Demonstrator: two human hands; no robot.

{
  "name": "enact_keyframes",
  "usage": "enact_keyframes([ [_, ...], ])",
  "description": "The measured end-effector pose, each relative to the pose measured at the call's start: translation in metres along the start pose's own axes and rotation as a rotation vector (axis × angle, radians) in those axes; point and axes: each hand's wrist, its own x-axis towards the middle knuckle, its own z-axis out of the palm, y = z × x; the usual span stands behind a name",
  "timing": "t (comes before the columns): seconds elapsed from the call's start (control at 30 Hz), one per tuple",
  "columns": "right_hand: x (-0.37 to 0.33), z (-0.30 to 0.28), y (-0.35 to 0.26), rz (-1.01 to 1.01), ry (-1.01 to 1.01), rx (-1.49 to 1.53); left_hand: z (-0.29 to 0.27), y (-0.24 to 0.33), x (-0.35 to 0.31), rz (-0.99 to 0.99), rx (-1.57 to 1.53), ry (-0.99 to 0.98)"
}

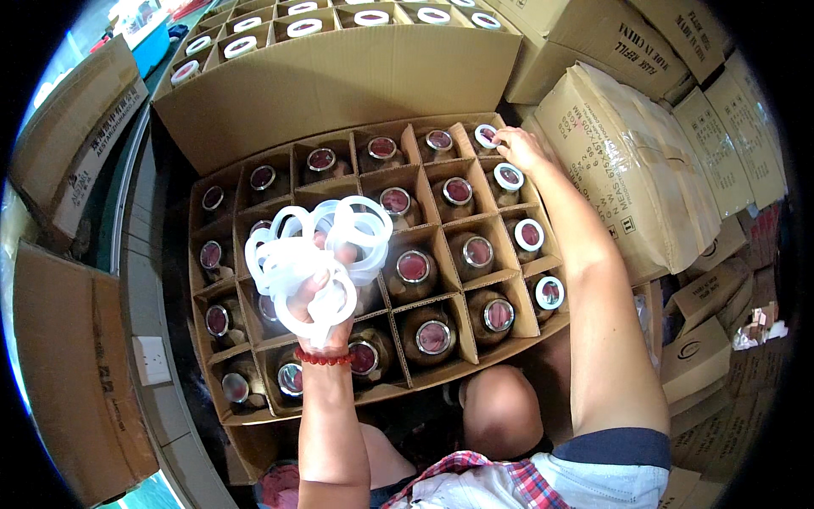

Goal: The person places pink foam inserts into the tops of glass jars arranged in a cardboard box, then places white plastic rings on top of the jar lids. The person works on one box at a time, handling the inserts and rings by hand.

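Observation:
My left hand (320, 293) is closed around a bunch of white plastic rings (292, 270), held above the middle-left of a divided carton (462, 371). Each cell of the carton holds a round bottle or flask liner with a silvery rim and a dark red opening, such as this flask liner (413, 265). In the right-hand column, white rings sit around the mouths. At the far right corner cell, my right hand (519, 146) has its fingers pressed on a white ring (486, 136) on a flask mouth. A red bead bracelet circles my left wrist.
Behind stands another divided carton (339, 93) whose flasks wear white rings. Taped brown cartons (623, 170) are stacked on the right. Upright cardboard (72, 365) leans at the left, near a wall socket (152, 360). My knee (502, 407) is against the near side.

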Motion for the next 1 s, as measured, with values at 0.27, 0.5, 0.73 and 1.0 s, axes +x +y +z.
enact_keyframes([
  [0.27, -0.018, 0.004, -0.001, 0.025, 0.311, 0.131, -0.005, -0.001, 0.002, -0.015, 0.022, -0.052],
  [0.5, -0.083, -0.021, -0.02, -0.08, 0.193, 0.223, -0.006, -0.001, 0.002, -0.012, -0.007, -0.06],
  [0.73, -0.107, -0.015, -0.018, -0.146, 0.081, 0.19, -0.005, 0.0, 0.001, 0.004, -0.021, -0.046],
  [1.0, -0.101, -0.013, -0.022, -0.179, -0.016, -0.141, -0.007, -0.005, 0.005, -0.037, -0.059, -0.116],
])
